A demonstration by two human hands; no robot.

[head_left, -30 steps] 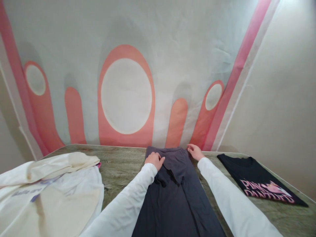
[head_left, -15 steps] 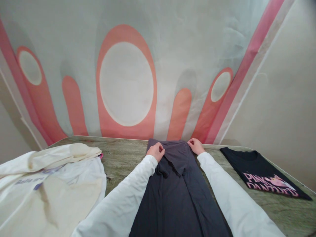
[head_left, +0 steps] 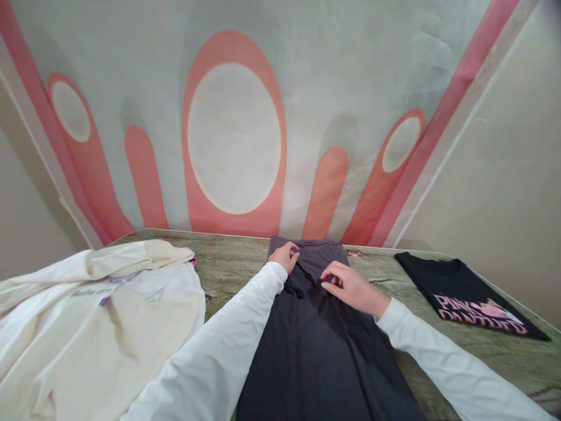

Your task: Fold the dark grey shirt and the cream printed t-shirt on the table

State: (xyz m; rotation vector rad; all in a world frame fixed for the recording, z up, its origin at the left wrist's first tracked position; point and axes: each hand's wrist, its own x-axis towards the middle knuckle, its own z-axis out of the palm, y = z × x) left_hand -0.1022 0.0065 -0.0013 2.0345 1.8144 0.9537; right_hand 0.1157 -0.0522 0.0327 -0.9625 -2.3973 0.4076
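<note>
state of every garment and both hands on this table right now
dark grey garment: lying lengthwise, creased at far end
left hand: fingers curled on its far left edge
right hand: resting on its middle
black t-shirt: flat, pink print up
cream and white clothes: loose rumpled pile

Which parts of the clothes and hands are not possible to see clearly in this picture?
- Dark grey garment: head view, near end cut off by the bottom edge; both sleeves cover its sides.
- Left hand: fingertips curl into the fabric, grip unclear.
- Right hand: palm faces down, hidden.
- Black T-shirt: pink print blurred.
- Cream clothes: left edge cuts them off; lettering too small.
</note>
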